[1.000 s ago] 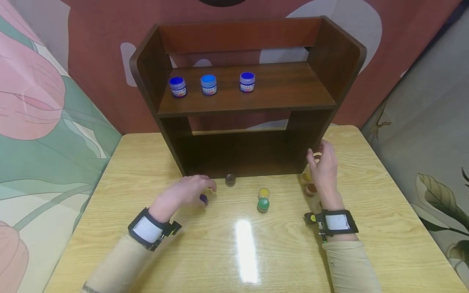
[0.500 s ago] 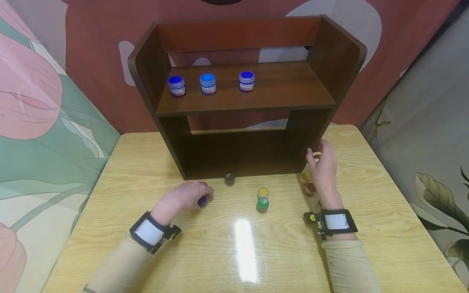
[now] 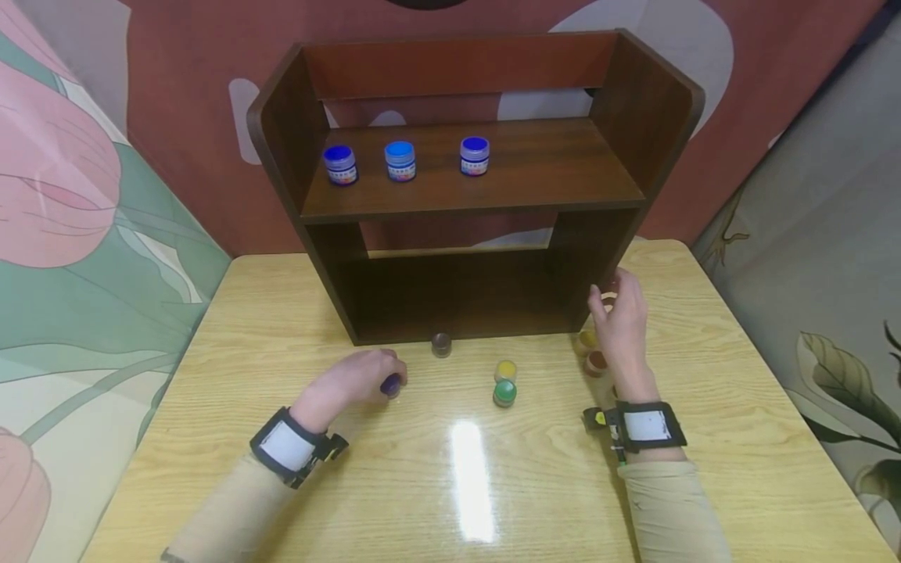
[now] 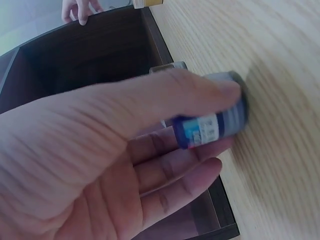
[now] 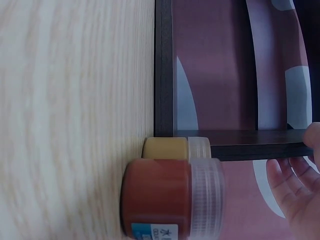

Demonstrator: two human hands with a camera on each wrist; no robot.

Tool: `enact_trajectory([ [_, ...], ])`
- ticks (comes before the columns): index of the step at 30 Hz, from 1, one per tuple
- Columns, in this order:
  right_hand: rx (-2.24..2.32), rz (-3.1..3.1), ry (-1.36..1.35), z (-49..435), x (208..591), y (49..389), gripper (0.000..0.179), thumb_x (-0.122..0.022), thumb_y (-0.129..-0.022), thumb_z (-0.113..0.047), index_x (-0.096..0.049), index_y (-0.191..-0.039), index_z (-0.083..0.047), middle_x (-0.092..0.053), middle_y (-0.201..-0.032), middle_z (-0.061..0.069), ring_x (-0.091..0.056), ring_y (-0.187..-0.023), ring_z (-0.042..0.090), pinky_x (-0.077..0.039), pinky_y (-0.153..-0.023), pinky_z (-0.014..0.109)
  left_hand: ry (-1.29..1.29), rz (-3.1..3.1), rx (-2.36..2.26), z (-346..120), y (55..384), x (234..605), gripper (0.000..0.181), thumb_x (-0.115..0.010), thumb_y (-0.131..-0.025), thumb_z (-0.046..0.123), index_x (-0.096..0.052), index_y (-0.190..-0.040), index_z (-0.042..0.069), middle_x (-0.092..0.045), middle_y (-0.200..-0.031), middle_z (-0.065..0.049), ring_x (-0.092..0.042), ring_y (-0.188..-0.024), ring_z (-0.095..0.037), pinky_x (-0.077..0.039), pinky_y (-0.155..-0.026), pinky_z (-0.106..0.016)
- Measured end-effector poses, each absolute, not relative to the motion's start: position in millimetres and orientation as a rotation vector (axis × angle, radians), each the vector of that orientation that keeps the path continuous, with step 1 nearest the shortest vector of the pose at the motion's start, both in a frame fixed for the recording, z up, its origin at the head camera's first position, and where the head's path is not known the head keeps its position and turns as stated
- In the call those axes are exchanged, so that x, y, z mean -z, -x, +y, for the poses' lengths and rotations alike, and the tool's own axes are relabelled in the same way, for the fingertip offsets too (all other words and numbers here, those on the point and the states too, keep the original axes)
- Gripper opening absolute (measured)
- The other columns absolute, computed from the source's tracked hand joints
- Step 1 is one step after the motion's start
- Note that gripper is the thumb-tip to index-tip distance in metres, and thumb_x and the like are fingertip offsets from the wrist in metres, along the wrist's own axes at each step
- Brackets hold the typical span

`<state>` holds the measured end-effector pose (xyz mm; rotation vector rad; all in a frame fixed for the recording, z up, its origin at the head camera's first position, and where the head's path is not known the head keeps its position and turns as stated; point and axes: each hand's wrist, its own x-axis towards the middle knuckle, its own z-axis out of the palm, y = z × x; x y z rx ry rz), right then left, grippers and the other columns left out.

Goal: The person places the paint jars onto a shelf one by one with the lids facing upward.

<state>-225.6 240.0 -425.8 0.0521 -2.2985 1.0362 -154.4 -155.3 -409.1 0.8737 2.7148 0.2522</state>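
My left hand [image 3: 355, 377] pinches a small dark purple paint jar [image 3: 390, 385] between thumb and fingers, close over the table in front of the shelf's left part. In the left wrist view the jar [image 4: 205, 127] lies sideways in that picture, its label showing and the thumb across it. My right hand [image 3: 623, 324] holds the right side panel of the dark brown wooden shelf [image 3: 422, 209]. The right wrist view shows the thumb and fingers on either side of that panel [image 5: 260, 150]. Beside this hand stand a reddish-brown jar [image 3: 596, 363] and a yellow-ochre jar [image 3: 586, 342].
Three blue-lidded jars, one of them a lighter blue jar [image 3: 400, 162], stand on the upper board. Before the shelf are a dark brown jar [image 3: 441, 346], a yellow jar [image 3: 505, 370] and a green jar [image 3: 504, 393]. Patterned cloth [image 3: 190, 133] hangs behind the table [image 3: 394, 485].
My left hand's fingers have come down and curled in around the purple jar, drawing slightly toward me. The right hand keeps its place on the shelf panel.
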Motion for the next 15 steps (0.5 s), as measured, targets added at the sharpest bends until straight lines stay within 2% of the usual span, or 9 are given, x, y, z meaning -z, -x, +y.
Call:
enact_trajectory([
  [9, -1.036, -2.299, -0.054, 240.2, 425.7, 225.6, 0.033, -0.061, -0.097, -0.012, -0.054, -0.125, 0.005, -0.060, -0.113, 0.023, -0.062, -0.101, 0.034, -0.036, -0.073, -0.001, -0.822, 2.828, -0.426, -155.7, 160.2, 411.8, 0.021, -0.078, -0.084, 0.015, -0.073, -0.105, 0.016, -0.064, -0.100, -0.004, -0.061, -0.087, -0.016, -0.058, -0.085, -0.036],
  [15, -1.038, -2.295, -0.056, 240.0, 426.0, 225.8, 0.033, -0.061, -0.097, -0.011, -0.054, -0.124, 0.005, -0.060, -0.113, 0.024, -0.062, -0.100, 0.034, -0.036, -0.072, -0.001, -0.861, 2.879, -0.638, -156.1, 165.2, 415.5, 0.023, -0.077, -0.086, 0.011, -0.069, -0.107, 0.012, -0.065, -0.112, -0.010, -0.065, -0.098, -0.023, -0.060, -0.085, -0.040],
])
